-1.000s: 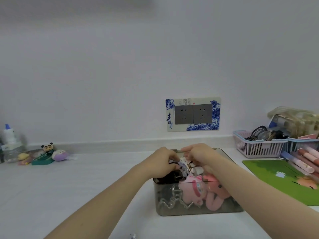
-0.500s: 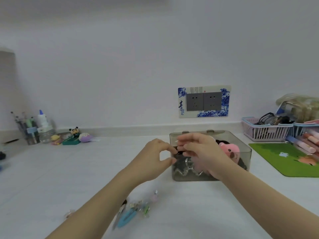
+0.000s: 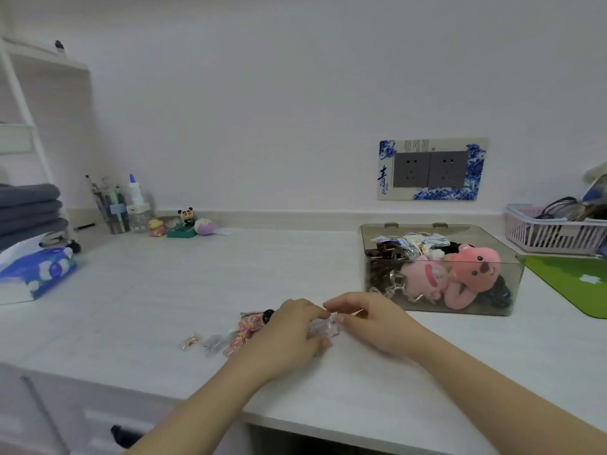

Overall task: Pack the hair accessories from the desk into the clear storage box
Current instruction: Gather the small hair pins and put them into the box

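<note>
The clear storage box (image 3: 371,247) stands on the white desk at the right, holding pink plush toys (image 3: 473,267), dark claw clips and small packets. A heap of small hair accessories (image 3: 244,330) lies on the desk to the left of my hands, with a rose-gold clip (image 3: 190,340) at its left end. My left hand (image 3: 289,333) and my right hand (image 3: 368,320) meet over the heap. Together they pinch a small pinkish clear accessory (image 3: 323,326) between their fingertips.
A tissue pack (image 3: 36,274) and folded grey towels (image 3: 29,205) sit at the far left. A pen cup (image 3: 111,208), glue bottle and small figurines (image 3: 184,221) line the back wall. A pink basket (image 3: 555,234) and green mat (image 3: 571,284) are at the right.
Both hands have left the box and come down to the desk in front of it, onto the heap of accessories. The view has swung left and down.
</note>
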